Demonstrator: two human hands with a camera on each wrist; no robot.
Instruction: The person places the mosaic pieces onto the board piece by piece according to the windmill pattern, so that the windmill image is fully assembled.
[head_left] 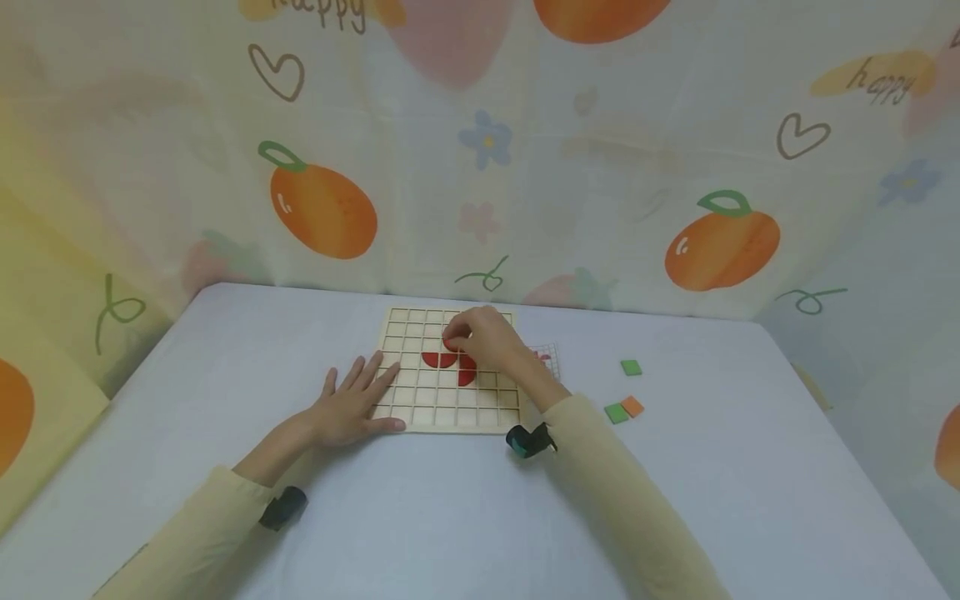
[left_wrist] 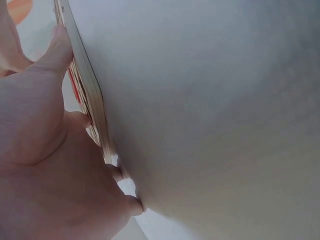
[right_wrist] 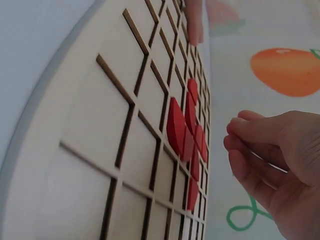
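A wooden grid board (head_left: 435,415) lies on the table with several red pieces (head_left: 467,371) set in its squares. The pieces form rounded shapes around one middle point. My left hand (head_left: 358,406) is spread over the board's left edge, thumb along the front-left corner. Over the upper middle of the board is my right hand (head_left: 483,337), its fingertips overlapping a red piece in the head view. In the right wrist view this hand (right_wrist: 275,155) has thumb and fingers curled together just off the board, with no piece showing between them.
Right of the board, partly behind the right forearm, lies a small grid card (head_left: 551,357) with red shapes. Farther right are a green tile (head_left: 631,367), another green tile (head_left: 617,413) and an orange tile (head_left: 632,406). A patterned curtain (head_left: 450,167) hangs behind the table (head_left: 420,517).
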